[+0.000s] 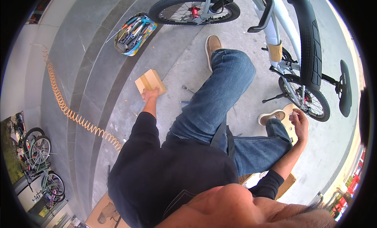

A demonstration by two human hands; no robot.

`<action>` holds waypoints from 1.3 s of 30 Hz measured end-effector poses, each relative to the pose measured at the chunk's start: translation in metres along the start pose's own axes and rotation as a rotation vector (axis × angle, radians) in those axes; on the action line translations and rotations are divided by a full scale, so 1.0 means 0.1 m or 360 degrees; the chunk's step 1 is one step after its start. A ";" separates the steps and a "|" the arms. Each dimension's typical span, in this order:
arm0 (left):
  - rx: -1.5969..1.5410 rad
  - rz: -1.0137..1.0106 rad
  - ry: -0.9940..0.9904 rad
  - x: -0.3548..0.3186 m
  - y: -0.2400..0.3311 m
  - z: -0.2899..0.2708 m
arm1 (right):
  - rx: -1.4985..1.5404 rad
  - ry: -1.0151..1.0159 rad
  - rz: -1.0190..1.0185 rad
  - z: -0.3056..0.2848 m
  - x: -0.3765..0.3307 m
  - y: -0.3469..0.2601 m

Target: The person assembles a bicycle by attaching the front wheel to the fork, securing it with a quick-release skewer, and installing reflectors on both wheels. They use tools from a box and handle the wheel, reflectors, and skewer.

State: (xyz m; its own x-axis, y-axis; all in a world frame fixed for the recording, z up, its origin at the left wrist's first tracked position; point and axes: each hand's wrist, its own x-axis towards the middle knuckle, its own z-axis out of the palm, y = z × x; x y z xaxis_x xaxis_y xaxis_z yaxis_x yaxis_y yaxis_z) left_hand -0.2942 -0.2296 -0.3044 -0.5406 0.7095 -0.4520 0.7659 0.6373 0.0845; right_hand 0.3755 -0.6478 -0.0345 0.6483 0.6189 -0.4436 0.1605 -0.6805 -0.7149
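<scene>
My left hand (151, 94) grips the near edge of a small brown cardboard box (150, 79) on the grey floor, to the left of my bent knee. Over by my right shoe, my right hand (300, 124) is raised with its fingers curled together. A tiny whitish spot shows at its fingertips, too small to name. Ahead and to the right stands a bicycle with a white frame (270, 35), a black wheel with a red hub (194, 11) and a black saddle (344, 88). Neither hand touches the bicycle.
A colourful tray (135, 51) full of hand tools sits ahead on the left. An orange coiled hose (64, 107) stretches across the paving. Cardboard (289, 185) lies by my right arm, and another cardboard box (103, 212) behind me. Several bicycles (40, 149) stand far left.
</scene>
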 end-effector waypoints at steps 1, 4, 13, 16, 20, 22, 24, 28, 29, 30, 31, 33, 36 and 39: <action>0.0056 0.0031 0.0021 -0.03 0.05 0.02 | -0.0011 -0.0005 0.0053 0.02 0.01 0.00; 0.0209 -0.0064 -0.0050 -0.13 0.22 0.00 | -0.0041 -0.0052 0.0101 0.07 0.03 0.03; 0.0311 0.0006 -0.0211 0.05 0.20 -0.14 | -0.0144 -0.0135 0.0291 0.18 0.13 0.19; 0.0108 0.0366 -0.0249 0.34 -0.39 -0.42 | -0.0204 -0.0166 0.0230 0.15 0.11 0.20; -0.0539 0.0165 -0.0655 0.69 -1.10 -1.05 | -0.0188 -0.0129 0.0232 0.14 0.12 0.18; -0.0670 0.0074 -0.0541 0.77 -1.23 -1.10 | -0.0232 -0.0132 0.0172 0.14 0.14 0.19; -0.0551 0.0007 -0.0360 0.83 -1.19 -1.00 | -0.0224 -0.0126 0.0172 0.14 0.17 0.22; 0.0004 -0.0194 0.0001 0.88 -0.80 -0.64 | -0.0301 -0.0068 0.0106 0.14 0.20 0.23; -0.0028 -0.0282 0.0078 0.87 -0.75 -0.64 | -0.0308 -0.0031 0.0081 0.12 0.18 0.21; -0.0012 -0.0303 0.0047 0.86 -0.68 -0.70 | -0.0187 -0.0004 0.0036 0.10 0.14 0.19; -0.0124 -0.0246 -0.0029 0.82 -0.64 -0.79 | -0.0289 0.0067 0.0001 0.05 0.07 0.15; -0.0459 -0.0102 -0.0273 0.69 -0.49 -0.98 | -0.0167 0.0225 -0.0127 -0.02 -0.14 0.06; -0.0900 0.0355 -0.0586 0.33 -0.11 -1.26 | 0.0175 0.0317 -0.0281 -0.09 -0.51 -0.05; -0.1426 0.0812 -0.0798 -0.23 0.36 -1.52 | 0.0381 0.0543 -0.0291 -0.08 -0.79 -0.07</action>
State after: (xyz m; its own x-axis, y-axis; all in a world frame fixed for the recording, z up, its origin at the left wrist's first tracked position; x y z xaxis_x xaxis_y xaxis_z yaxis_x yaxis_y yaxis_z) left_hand -0.3066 -0.1770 -0.1564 0.1154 0.8752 -0.4697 0.2241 0.4377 0.8707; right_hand 0.3295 -0.6950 0.0100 0.8400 0.5283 -0.1238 0.1445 -0.4377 -0.8874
